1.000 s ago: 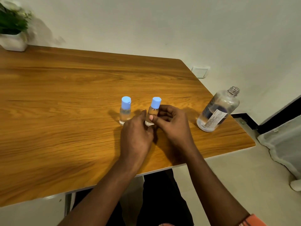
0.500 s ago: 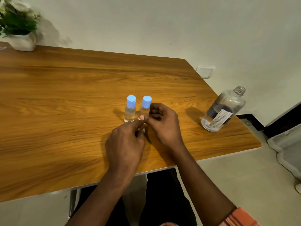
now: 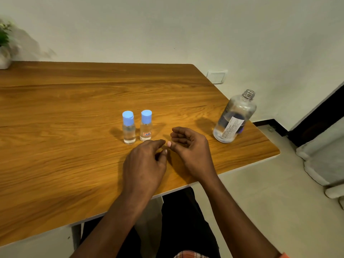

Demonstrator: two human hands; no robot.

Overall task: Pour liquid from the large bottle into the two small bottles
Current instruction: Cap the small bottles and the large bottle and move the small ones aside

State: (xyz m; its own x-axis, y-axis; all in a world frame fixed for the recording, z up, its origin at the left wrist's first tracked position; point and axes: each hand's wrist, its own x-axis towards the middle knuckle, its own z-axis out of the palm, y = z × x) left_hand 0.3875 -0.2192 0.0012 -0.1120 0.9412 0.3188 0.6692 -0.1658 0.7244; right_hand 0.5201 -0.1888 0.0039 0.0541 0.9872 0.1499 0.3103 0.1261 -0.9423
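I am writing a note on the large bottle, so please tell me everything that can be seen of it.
The large bottle is clear and round-shouldered, with a threaded neck and no cap. Whether it is glass or plastic cannot be told. On its side is a white label with small print, and a dark blue patch shows beside it. Some clear liquid lies low inside. It stands on its base near the right edge of the wooden table. Only the table touches it.

Wooden table (image 3: 74, 112); potted plant (image 3: 4, 45) at its far left corner; wall socket plate (image 3: 216, 76); white wall (image 3: 167, 28).
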